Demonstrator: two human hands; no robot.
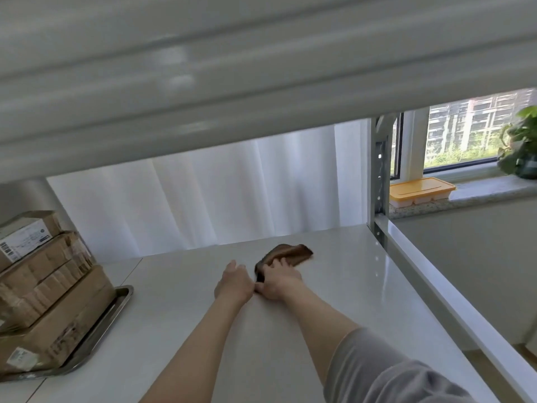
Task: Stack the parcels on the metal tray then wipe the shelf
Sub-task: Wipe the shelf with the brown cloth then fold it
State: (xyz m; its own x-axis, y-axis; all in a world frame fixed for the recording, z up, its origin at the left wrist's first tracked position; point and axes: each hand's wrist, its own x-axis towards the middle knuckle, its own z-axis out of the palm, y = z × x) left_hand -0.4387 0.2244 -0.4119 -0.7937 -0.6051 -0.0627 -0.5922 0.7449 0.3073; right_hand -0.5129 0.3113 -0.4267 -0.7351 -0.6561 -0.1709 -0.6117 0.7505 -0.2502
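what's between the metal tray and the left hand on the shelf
Nothing: only bare white shelf lies between the metal tray and left hand, per the head view.

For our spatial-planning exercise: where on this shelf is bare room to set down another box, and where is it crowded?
Bare: the shelf between the metal tray and the left hand; also right of the brown cloth to the corner post. Crowded: the left end, where stacked parcels fill the tray.
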